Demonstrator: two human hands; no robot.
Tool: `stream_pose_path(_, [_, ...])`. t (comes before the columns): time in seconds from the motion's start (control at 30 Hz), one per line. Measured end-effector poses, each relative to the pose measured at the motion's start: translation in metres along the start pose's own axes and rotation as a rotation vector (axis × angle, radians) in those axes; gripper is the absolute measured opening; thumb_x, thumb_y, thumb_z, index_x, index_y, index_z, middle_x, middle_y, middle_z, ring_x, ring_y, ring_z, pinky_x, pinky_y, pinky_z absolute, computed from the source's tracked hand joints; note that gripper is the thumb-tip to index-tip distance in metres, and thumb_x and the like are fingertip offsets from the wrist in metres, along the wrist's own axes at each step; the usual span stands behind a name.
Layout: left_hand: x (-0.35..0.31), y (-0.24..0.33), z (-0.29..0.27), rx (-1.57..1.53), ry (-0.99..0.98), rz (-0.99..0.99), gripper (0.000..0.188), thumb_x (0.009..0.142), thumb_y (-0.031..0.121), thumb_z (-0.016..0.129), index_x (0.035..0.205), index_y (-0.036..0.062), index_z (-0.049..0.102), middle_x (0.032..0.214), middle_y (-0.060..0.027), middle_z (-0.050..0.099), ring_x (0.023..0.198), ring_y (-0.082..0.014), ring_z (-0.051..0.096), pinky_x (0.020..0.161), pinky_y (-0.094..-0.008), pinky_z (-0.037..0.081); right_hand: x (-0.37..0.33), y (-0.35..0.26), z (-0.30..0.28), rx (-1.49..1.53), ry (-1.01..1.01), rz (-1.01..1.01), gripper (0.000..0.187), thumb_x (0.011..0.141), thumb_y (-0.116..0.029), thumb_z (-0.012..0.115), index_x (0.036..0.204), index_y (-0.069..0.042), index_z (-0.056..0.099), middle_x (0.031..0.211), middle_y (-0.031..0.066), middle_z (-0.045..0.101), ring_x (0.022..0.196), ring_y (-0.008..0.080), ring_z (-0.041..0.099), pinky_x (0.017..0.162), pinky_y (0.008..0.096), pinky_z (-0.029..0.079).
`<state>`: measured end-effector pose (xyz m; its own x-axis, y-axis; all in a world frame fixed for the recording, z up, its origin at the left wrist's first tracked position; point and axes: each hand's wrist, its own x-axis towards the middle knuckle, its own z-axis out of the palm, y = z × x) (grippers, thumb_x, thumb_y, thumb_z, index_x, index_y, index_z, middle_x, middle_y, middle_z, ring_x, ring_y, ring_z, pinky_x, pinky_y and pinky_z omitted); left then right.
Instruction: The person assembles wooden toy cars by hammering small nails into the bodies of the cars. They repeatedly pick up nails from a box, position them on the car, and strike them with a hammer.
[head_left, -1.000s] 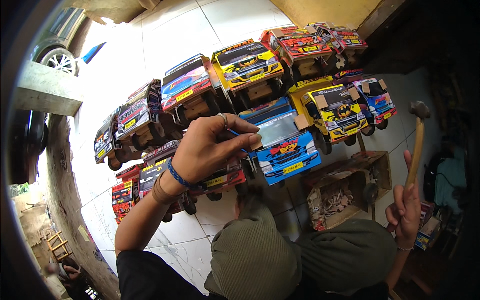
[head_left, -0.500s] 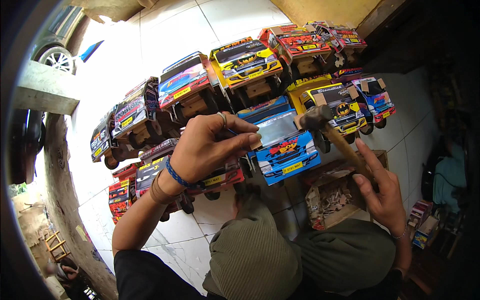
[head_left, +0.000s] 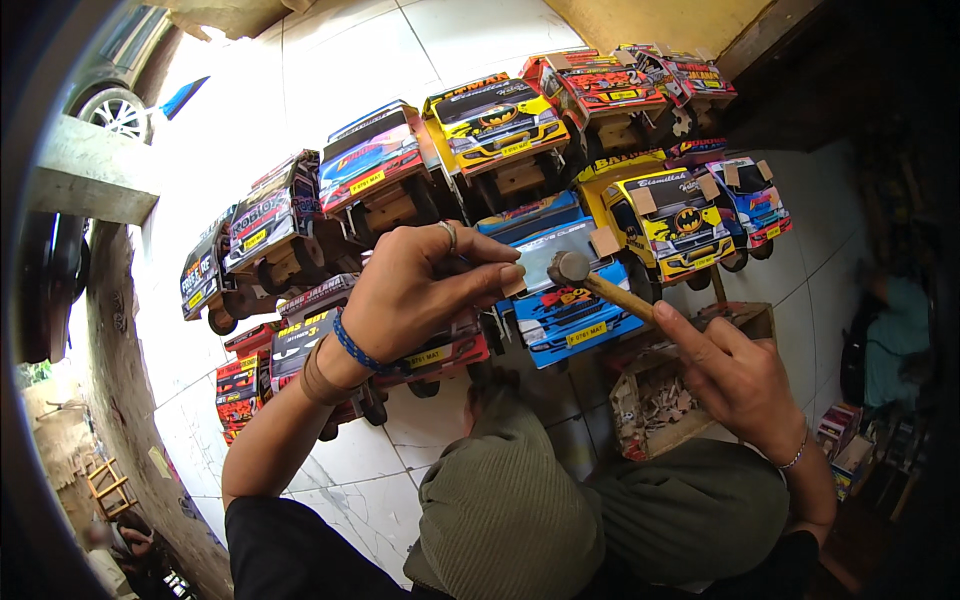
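Note:
A blue toy truck (head_left: 575, 330) with a printed front stands before me on the tiles. At the left edge of its windscreen is a small tan wooden piece (head_left: 513, 279), and my left hand (head_left: 425, 290) pinches it between thumb and forefinger; a nail, if any, cannot be made out. A matching tan piece (head_left: 605, 241) sticks out at the windscreen's right edge. My right hand (head_left: 735, 375) grips the wooden handle of a hammer (head_left: 570, 268), its index finger stretched along the handle. The hammer head hovers over the truck's front, a short way right of my left fingertips.
Rows of toy trucks crowd the white tiles, among them a yellow one (head_left: 675, 225) on the right and a red one (head_left: 370, 165) behind. A wooden box (head_left: 640, 415) with small scraps stands by my right knee. A concrete ledge (head_left: 95, 165) is at far left.
The hammer head has swung left and down, from beside the right tan piece to over the blue truck's front. My right fingers have closed round the handle. My left hand has barely moved.

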<state>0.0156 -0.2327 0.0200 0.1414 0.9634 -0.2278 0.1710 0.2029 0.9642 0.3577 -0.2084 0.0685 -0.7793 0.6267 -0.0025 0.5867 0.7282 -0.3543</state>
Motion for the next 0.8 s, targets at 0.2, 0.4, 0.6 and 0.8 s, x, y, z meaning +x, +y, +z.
stream_pose_path(0.2, [-0.001, 0.001, 0.0, -0.039, -0.006, -0.009, 0.024, 0.096, 0.015, 0.075, 0.106, -0.0072, 0.073, 0.089, -0.0078, 0.077, 0.082, -0.0082, 0.071, 0.073, -0.0235, 0.059, 0.0, 0.008, -0.001, 0.028, 0.136, -0.145, 0.08, 0.075, 0.006, 0.068, 0.151, -0.016, 0.053, 0.07, 0.0026, 0.043, 0.054, 0.0155, 0.051, 0.048, 0.0347, 0.049])
stream_pose_path(0.4, [0.0, 0.001, 0.001, -0.022, 0.002, 0.021, 0.024, 0.095, 0.014, 0.075, 0.106, -0.0076, 0.073, 0.089, -0.0087, 0.077, 0.082, -0.0081, 0.071, 0.073, -0.0233, 0.059, -0.003, 0.013, -0.001, -0.03, 0.103, -0.096, 0.075, 0.08, 0.004, 0.071, 0.151, -0.011, 0.052, 0.074, 0.005, 0.046, 0.055, 0.022, 0.051, 0.05, 0.0372, 0.046])
stream_pose_path(0.6, [-0.001, 0.003, -0.001, -0.025, -0.003, 0.005, 0.024, 0.095, 0.014, 0.075, 0.106, -0.0077, 0.073, 0.089, -0.0087, 0.077, 0.083, -0.0079, 0.071, 0.073, -0.023, 0.059, -0.004, 0.011, 0.003, -0.103, -0.05, -0.124, 0.075, 0.079, 0.002, 0.073, 0.15, -0.01, 0.053, 0.075, 0.0048, 0.048, 0.056, 0.021, 0.052, 0.051, 0.0372, 0.047])
stream_pose_path(0.8, [0.0, 0.004, 0.0, -0.003, 0.0, -0.004, 0.025, 0.095, 0.014, 0.076, 0.107, -0.0073, 0.073, 0.089, -0.0086, 0.077, 0.082, -0.0075, 0.07, 0.073, -0.0226, 0.058, -0.004, 0.013, 0.009, -0.058, 0.214, -0.193, 0.081, 0.072, 0.004, 0.071, 0.15, -0.012, 0.054, 0.072, 0.0021, 0.044, 0.054, 0.0164, 0.051, 0.047, 0.0338, 0.048])
